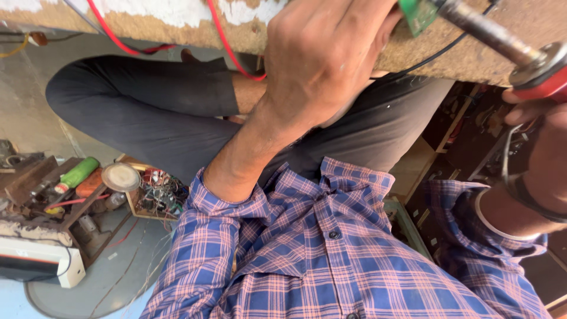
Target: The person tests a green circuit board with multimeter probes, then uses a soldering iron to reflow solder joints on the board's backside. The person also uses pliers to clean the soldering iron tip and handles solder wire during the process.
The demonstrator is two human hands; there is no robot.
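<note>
My left hand is raised at the top centre, fingers closed on a small green circuit board of which only a corner shows past the knuckles. My right hand at the right edge grips the red handle of a soldering iron. Its metal shaft slants up and left, and its tip meets the board at the frame's top edge. Both hands are at the edge of a rough wooden worktop. Below them are my blue and pink checked shirt and dark trousers.
Red wires and a black cable hang over the worktop edge. On the floor at left stands a wooden crate holding a green bottle, a round metal lid and a tangle of small parts. A white appliance lies nearby.
</note>
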